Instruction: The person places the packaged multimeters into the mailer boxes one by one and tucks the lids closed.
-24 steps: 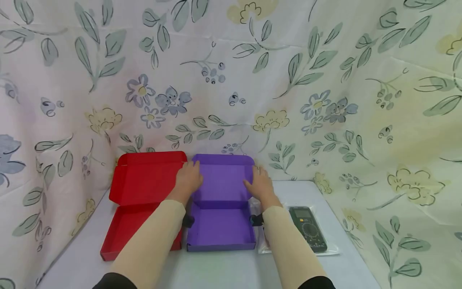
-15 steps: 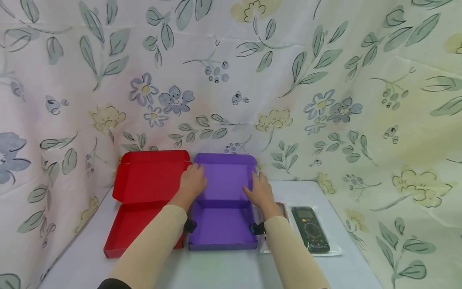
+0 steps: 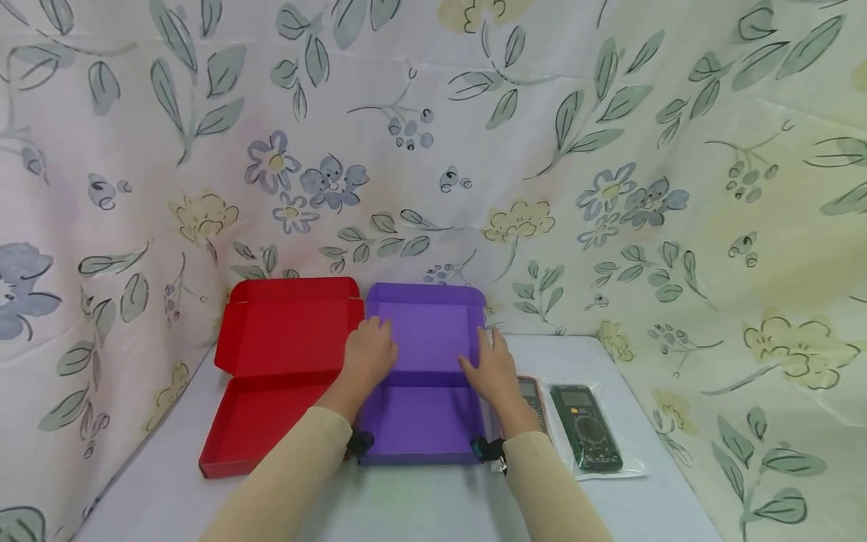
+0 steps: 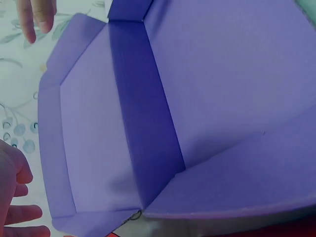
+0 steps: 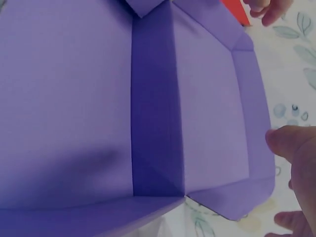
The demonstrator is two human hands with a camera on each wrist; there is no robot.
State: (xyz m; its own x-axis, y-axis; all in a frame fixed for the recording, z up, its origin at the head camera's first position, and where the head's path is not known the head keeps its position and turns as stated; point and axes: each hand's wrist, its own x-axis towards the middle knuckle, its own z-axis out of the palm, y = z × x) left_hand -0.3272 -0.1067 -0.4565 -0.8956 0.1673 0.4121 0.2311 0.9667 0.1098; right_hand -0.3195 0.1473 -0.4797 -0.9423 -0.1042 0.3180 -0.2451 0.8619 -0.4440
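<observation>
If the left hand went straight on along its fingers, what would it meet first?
Probably the purple lid: in the head and left wrist views, the left hand points towards it, though the depth between them is unclear.

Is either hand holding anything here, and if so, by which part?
Nothing is held: the left hand and right hand are at either side of the open purple box, neither gripping it.

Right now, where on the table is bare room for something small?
In front of the purple box, between the left arm and the right arm, the table is bare. Another bare patch lies behind the green multimeter, before the floral cloth. It is crowded between the purple box and red box, and around the orange multimeter below the right arm.
</observation>
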